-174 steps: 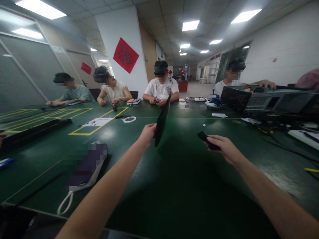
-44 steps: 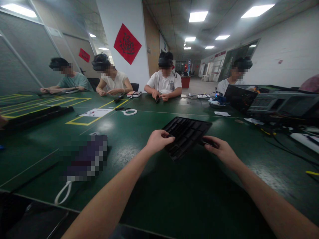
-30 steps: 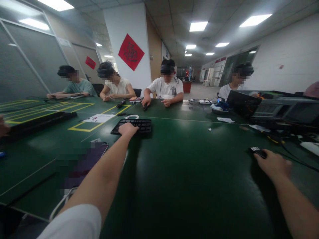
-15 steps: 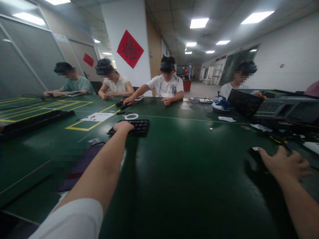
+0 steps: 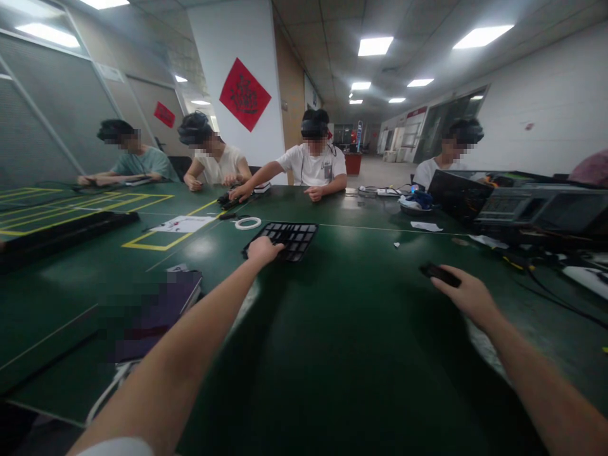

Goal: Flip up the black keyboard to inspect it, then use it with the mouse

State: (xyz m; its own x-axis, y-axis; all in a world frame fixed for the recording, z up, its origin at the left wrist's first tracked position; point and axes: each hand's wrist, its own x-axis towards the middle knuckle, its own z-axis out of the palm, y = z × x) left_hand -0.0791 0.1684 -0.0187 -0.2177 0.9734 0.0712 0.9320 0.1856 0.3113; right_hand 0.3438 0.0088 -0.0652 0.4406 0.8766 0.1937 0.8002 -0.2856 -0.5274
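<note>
Black gridded tray (image 5: 295,240) in left hand (image 5: 263,251), small dark block (image 5: 443,275) in right hand (image 5: 469,294)

The left hand grips the tray's near left side over mid-table; whether tray meets tabletop (image 5: 342,354) is unclear. Green surface stretches between the hands and to the near edge. A white ring (image 5: 247,223) lies just beyond the tray's left. The left hand covers one corner; the block's details are blurred.

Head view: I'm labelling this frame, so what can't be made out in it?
In the head view:
Black gridded panel: part of its near side, hidden by the left hand.
Small black piece: one end, hidden by the right hand; surface blurred.
Purple item: partly covered by pixelation and the left forearm.
White paper: markings too small to read.
</note>
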